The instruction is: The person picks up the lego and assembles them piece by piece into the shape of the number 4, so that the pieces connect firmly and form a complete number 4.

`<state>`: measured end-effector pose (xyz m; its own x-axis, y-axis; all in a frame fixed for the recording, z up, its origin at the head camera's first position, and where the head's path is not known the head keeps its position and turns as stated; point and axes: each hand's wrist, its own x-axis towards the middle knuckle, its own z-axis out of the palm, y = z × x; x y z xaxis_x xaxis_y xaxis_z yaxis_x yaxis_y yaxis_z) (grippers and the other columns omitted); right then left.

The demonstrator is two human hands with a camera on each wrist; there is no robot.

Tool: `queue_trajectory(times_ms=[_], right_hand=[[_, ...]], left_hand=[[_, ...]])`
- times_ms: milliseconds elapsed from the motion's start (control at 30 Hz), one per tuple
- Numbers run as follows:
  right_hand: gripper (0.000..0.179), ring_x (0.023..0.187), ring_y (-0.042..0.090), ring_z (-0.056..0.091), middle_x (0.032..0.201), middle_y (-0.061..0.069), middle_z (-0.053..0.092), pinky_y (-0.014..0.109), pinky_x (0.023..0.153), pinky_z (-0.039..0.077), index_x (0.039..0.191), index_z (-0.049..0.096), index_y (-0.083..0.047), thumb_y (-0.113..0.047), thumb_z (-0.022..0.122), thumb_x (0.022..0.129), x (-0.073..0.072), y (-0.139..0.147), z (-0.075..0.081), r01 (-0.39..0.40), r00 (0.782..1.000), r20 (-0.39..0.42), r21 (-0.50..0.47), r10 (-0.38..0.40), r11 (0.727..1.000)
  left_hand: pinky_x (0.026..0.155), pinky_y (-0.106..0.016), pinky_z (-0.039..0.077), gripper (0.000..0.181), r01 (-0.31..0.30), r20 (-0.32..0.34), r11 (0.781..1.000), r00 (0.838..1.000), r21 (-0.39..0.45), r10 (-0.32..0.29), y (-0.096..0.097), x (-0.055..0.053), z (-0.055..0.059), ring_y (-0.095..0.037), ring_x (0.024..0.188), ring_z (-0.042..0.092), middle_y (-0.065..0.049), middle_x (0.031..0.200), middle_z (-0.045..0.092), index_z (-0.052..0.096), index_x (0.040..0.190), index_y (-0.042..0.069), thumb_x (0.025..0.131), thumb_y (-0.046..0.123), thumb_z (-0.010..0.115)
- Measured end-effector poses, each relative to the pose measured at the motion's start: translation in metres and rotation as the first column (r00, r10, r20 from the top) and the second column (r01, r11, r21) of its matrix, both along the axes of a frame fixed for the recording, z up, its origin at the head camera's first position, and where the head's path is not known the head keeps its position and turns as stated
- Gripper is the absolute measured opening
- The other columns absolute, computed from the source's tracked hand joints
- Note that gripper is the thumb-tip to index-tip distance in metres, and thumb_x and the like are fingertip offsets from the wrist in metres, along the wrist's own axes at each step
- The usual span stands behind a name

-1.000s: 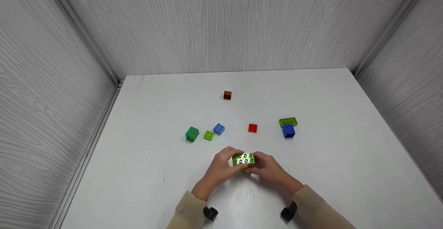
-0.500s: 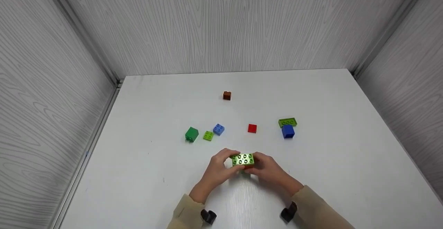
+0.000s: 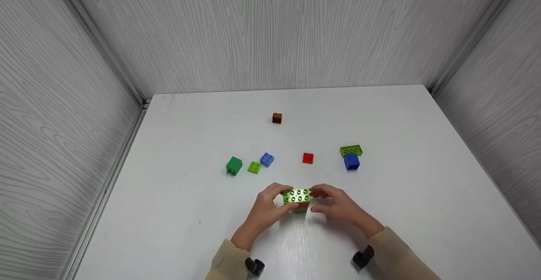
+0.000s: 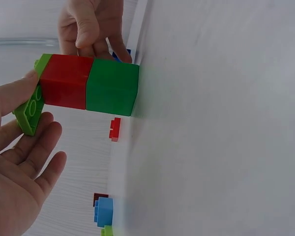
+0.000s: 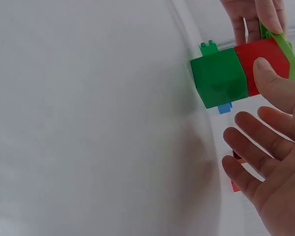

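Observation:
A small tower stands near the front of the table: a dark green building block at the bottom, a red building block on it, and a lime green building plate across the top, overhanging on the left. With thumb and fingers, my left hand pinches the overhanging end of the lime plate. To the right of the tower is my right hand, its fingers spread and loosely bent, gripping nothing. In the right wrist view its thumb overlaps the red block; whether it touches I cannot tell.
Behind the hands lie a green block, a small lime brick, a light blue brick, a red brick and a brown brick. Rightward, a dark blue block sits against an olive green plate. Panels wall the table.
My right hand has let go of the tower and drawn back to the right, its fingers spreading. The left hand keeps its hold on the lime plate, and the tower stays in place.

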<state>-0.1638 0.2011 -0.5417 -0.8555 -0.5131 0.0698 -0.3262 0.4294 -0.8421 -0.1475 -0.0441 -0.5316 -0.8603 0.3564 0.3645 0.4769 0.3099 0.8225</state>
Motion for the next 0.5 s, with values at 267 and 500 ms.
queue_trajectory(times_ms=[267,500], right_hand=[[0.042,0.103,0.027,0.055,0.112,0.008,0.061,0.049,0.092,0.042,0.121,0.055,-0.005,-0.019,0.069,0.084,-0.005,0.023,0.011,0.140,0.990,0.020,0.027,-0.141,0.990],[0.039,0.104,0.026,0.056,0.112,0.003,0.063,0.048,0.090,0.043,0.119,0.057,-0.004,-0.020,0.068,0.085,-0.013,0.051,0.018,0.224,0.973,-0.069,0.045,-0.221,0.974]], left_hand=[[0.090,-0.033,0.046,0.039,-0.030,0.083,0.999,0.996,-0.015,0.032,0.001,0.002,0.002,-0.009,0.099,0.056,0.004,0.107,0.061,0.063,0.113,0.013,0.079,0.028,0.074],[0.089,-0.032,0.046,0.041,-0.025,0.142,1.000,0.990,0.016,0.023,0.002,0.001,-0.001,-0.009,0.101,0.055,0.006,0.110,0.060,0.061,0.116,0.014,0.080,0.028,0.073]])
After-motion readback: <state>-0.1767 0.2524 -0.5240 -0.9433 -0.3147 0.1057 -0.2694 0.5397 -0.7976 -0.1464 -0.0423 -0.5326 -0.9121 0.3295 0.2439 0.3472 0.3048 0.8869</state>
